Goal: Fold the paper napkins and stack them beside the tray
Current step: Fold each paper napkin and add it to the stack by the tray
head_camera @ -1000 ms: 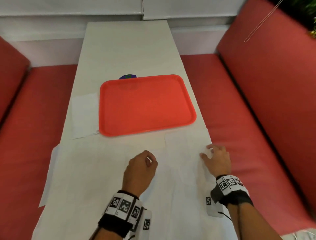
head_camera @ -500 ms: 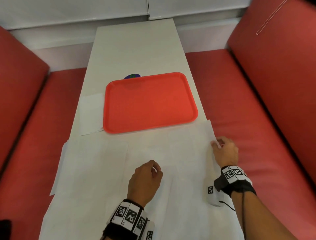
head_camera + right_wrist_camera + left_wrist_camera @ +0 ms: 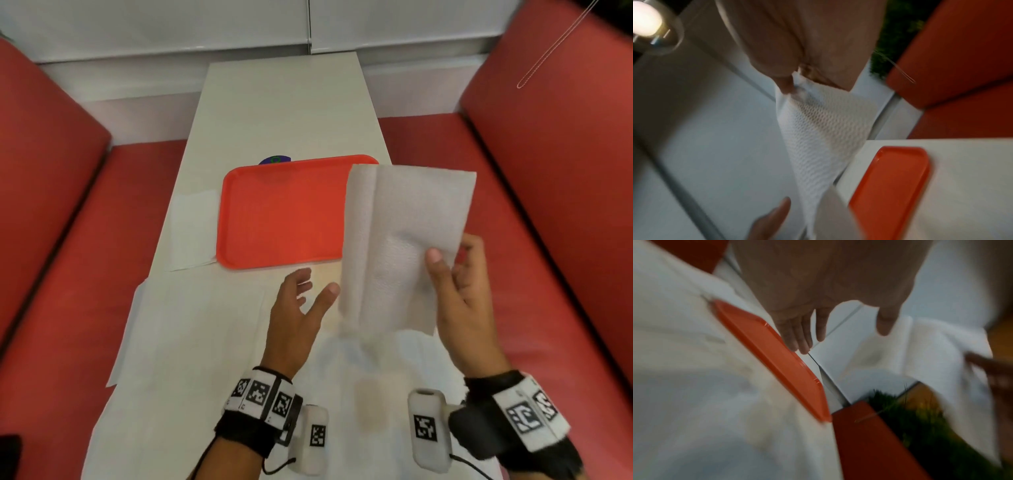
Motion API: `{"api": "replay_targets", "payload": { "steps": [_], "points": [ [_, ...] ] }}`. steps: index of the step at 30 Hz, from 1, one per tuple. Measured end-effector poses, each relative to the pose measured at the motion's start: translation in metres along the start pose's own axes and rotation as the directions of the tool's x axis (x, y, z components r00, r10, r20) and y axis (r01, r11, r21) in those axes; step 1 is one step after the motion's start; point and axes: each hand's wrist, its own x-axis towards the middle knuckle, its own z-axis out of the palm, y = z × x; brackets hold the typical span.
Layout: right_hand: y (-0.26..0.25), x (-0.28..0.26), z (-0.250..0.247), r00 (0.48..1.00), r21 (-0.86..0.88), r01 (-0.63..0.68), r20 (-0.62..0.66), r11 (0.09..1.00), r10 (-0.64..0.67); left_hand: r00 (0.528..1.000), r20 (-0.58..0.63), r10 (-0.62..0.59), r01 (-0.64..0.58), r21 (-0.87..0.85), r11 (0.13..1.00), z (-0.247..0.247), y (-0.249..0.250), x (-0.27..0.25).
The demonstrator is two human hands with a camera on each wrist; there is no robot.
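My right hand (image 3: 452,274) pinches a white paper napkin (image 3: 404,240) by its right edge and holds it up in the air over the tray's right end. The right wrist view shows the napkin (image 3: 818,133) hanging from thumb and fingers. My left hand (image 3: 301,298) hovers open just left of the napkin's lower edge, fingers spread, holding nothing; the left wrist view shows its fingers (image 3: 799,335) straight. The orange tray (image 3: 281,212) lies in the middle of the white table. A folded napkin (image 3: 191,233) lies flat beside the tray's left side. More napkins (image 3: 191,329) lie spread on the near table.
Red bench seats (image 3: 68,274) run along both sides of the narrow white table (image 3: 284,102). A small blue and green object (image 3: 275,159) peeks out behind the tray's far edge. A white wall closes the far end.
My right hand has lifted a napkin off the table's right edge and raised it in front of the tray. My left hand has opened and moved up toward it.
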Motion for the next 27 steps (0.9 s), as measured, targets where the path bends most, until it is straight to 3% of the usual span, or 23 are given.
{"api": "replay_targets", "payload": {
  "steps": [2, 4, 7, 10, 13, 17, 19, 21, 22, 24, 26, 27],
  "points": [
    [-0.006, 0.001, -0.005, 0.997, 0.083, -0.077, 0.012, 0.994, 0.076, 0.995, 0.103, -0.021, 0.041, -0.201, 0.979, 0.0, 0.016, 0.0],
    [-0.005, 0.001, -0.011, 0.985, 0.112, -0.17, 0.025, 0.979, 0.169, 0.977, 0.206, -0.049, 0.131, -0.406, 0.904, -0.001, 0.027, 0.0],
    [-0.002, -0.002, -0.017, 0.955, 0.103, -0.297, 0.042, 0.949, 0.294, 0.965, 0.225, -0.133, 0.232, -0.501, 0.834, -0.005, 0.039, -0.003],
    [0.003, -0.007, -0.019, 0.929, 0.083, -0.37, 0.045, 0.925, 0.367, 0.985, 0.165, -0.054, 0.118, -0.407, 0.906, -0.011, 0.035, -0.005],
    [0.006, -0.009, -0.011, 0.901, 0.072, -0.433, 0.066, 0.899, 0.429, 0.989, 0.101, 0.109, -0.091, -0.166, 0.982, -0.016, 0.034, -0.007],
    [0.01, -0.011, 0.012, 0.868, 0.11, -0.494, 0.118, 0.862, 0.483, 0.931, 0.173, 0.323, -0.346, 0.125, 0.93, -0.006, 0.04, -0.023],
    [0.008, -0.012, 0.025, 0.843, 0.167, -0.534, 0.184, 0.829, 0.506, 0.909, 0.258, 0.327, -0.387, 0.228, 0.894, 0.003, 0.042, -0.031],
    [0.009, -0.014, 0.037, 0.853, 0.155, -0.515, 0.192, 0.843, 0.486, 0.896, 0.283, 0.343, -0.424, 0.311, 0.85, 0.005, 0.043, -0.035],
    [0.01, -0.013, 0.042, 0.864, 0.141, -0.498, 0.167, 0.855, 0.476, 0.896, 0.237, 0.376, -0.437, 0.315, 0.843, 0.001, 0.043, -0.035],
    [0.014, -0.011, 0.051, 0.876, 0.119, -0.48, 0.115, 0.869, 0.469, 0.908, 0.013, 0.42, -0.409, 0.255, 0.876, -0.012, 0.04, -0.029],
    [0.02, -0.01, 0.062, 0.868, 0.11, -0.491, 0.14, 0.864, 0.476, 0.934, -0.207, 0.292, -0.259, 0.17, 0.951, -0.03, 0.028, -0.017],
    [0.022, -0.01, 0.068, 0.862, 0.101, -0.497, 0.172, 0.862, 0.477, 0.964, -0.213, 0.158, -0.141, 0.092, 0.986, -0.04, 0.021, -0.011]
  ]
}}
